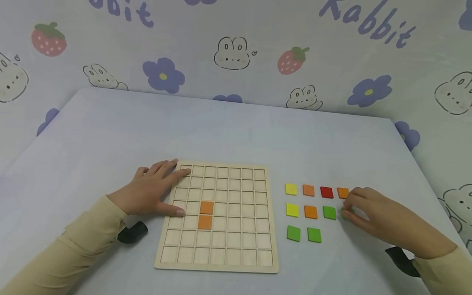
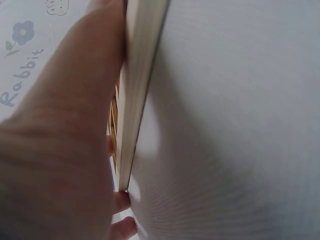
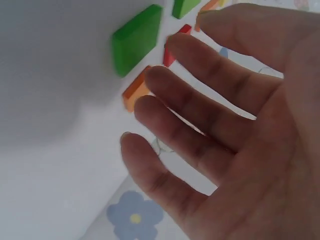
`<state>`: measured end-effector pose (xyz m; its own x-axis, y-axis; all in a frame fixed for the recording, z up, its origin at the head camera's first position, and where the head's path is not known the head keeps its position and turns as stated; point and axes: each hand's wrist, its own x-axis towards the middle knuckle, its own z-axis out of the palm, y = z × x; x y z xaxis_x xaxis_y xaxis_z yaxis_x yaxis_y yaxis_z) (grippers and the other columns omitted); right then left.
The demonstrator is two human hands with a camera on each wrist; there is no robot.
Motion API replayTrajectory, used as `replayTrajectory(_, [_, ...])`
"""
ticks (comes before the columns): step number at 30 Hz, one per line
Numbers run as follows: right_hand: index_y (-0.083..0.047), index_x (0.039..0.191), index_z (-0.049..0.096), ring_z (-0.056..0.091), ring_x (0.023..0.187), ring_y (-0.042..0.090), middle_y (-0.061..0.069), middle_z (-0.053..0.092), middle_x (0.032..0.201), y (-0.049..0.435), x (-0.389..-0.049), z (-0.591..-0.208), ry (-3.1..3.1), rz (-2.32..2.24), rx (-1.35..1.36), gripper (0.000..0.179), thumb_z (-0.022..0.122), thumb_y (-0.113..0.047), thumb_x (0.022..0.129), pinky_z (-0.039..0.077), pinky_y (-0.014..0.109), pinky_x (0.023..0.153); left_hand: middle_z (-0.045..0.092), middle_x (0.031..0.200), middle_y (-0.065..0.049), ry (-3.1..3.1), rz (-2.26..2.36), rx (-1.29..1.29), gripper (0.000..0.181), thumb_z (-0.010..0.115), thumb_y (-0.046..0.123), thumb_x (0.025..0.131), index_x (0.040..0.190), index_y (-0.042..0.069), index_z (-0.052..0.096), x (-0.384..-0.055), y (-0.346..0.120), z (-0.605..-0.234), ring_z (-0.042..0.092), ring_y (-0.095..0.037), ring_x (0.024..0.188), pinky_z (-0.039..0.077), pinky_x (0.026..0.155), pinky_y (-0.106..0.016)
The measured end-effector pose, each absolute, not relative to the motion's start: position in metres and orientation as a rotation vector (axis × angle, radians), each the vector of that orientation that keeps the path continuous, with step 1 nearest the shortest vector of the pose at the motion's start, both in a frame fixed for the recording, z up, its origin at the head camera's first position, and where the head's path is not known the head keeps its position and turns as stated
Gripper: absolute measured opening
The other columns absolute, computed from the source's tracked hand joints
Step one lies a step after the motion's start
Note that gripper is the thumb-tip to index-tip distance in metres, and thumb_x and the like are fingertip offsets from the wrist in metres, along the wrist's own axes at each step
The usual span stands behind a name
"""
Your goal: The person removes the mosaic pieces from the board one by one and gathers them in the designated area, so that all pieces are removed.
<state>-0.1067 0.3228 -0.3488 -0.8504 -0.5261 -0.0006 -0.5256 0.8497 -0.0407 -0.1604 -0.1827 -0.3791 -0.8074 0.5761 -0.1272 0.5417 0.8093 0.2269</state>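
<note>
A wooden grid board (image 1: 271, 246) lies on the table, with two orange tiles (image 1: 206, 207) in its cells. My left hand (image 1: 149, 192) rests on the board's left side, fingers spread near the upper left corner and thumb on a cell lower down. In the left wrist view, fingertips (image 2: 122, 202) show at the board's edge (image 2: 135, 90). My right hand (image 1: 372, 209) hovers at the right end of the loose tiles, over a green tile (image 1: 348, 212) that it partly hides. In the right wrist view, its fingers are loosely bent and apart, with the green tile (image 3: 137, 40) beyond the fingertips.
Right of the board lie rows of loose tiles: yellow tiles (image 1: 291, 189), orange tiles (image 1: 308, 190), a red tile (image 1: 326, 192) and green tiles (image 1: 314, 234). A white cloth (image 1: 236, 131) covers the table. Behind it hangs a backdrop (image 1: 199, 49) printed with rabbits, strawberries and flowers.
</note>
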Motion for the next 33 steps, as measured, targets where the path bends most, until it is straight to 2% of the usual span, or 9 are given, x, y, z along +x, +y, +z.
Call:
replayTrajectory(4, [-0.022,0.081,0.056,0.046,0.072,0.005,-0.012,0.048,0.078,0.307,-0.111,-0.341,2.968,-0.058,-0.793,0.021,0.077,-0.02,0.081,0.044,0.022,0.06,0.025,0.153,-0.023,2.804,0.278,0.871,0.101,0.058,0.077,0.074,0.151,0.02,0.027,-0.16,-0.183,-0.378,0.026,-0.041,0.139,0.029,0.093,-0.061])
replayTrajectory(8, [-0.023,0.078,0.052,0.041,0.066,0.003,-0.013,0.043,0.073,0.281,-0.113,-0.333,2.921,-0.079,-0.802,0.022,0.073,-0.022,0.084,0.038,0.019,0.057,0.024,0.154,-0.022,2.8,0.283,0.869,0.101,0.057,0.077,0.074,0.151,0.02,0.027,-0.161,-0.184,-0.38,0.026,-0.041,0.139,0.028,0.093,-0.061])
replayTrajectory(15, [-0.024,0.072,0.049,0.037,0.06,0.0,-0.016,0.04,0.069,0.23,-0.121,-0.333,2.889,-0.157,-1.287,0.025,0.07,-0.017,0.086,0.031,0.016,0.053,0.024,0.154,-0.022,2.806,0.285,0.864,0.102,0.055,0.08,0.073,0.151,0.021,0.027,-0.16,-0.186,-0.382,0.026,-0.04,0.139,0.029,0.093,-0.06])
replayTrajectory(19, [-0.02,0.075,0.051,0.034,0.06,0.002,-0.015,0.039,0.069,0.202,-0.125,-0.331,2.83,-0.126,-1.443,0.02,0.067,-0.018,0.087,0.032,0.017,0.055,0.024,0.153,-0.022,2.808,0.287,0.869,0.102,0.055,0.08,0.073,0.151,0.021,0.027,-0.16,-0.187,-0.382,0.026,-0.04,0.139,0.029,0.093,-0.061])
replayTrajectory(24, [-0.018,0.081,0.056,0.037,0.061,0.005,-0.012,0.043,0.07,0.168,-0.132,-0.325,2.76,-0.031,-1.467,0.014,0.064,-0.024,0.091,0.036,0.02,0.058,0.024,0.154,-0.021,2.809,0.286,0.873,0.101,0.055,0.079,0.073,0.151,0.021,0.027,-0.159,-0.187,-0.381,0.026,-0.04,0.139,0.029,0.093,-0.061])
replayTrajectory(33, [-0.016,0.086,0.059,0.042,0.063,0.007,-0.009,0.048,0.072,0.124,-0.145,-0.32,2.691,0.002,-1.571,0.012,0.062,-0.026,0.093,0.039,0.023,0.059,0.026,0.153,-0.022,2.812,0.316,0.884,0.1,0.06,0.075,0.073,0.15,0.019,0.029,-0.16,-0.183,-0.376,0.027,-0.039,0.139,0.028,0.094,-0.06])
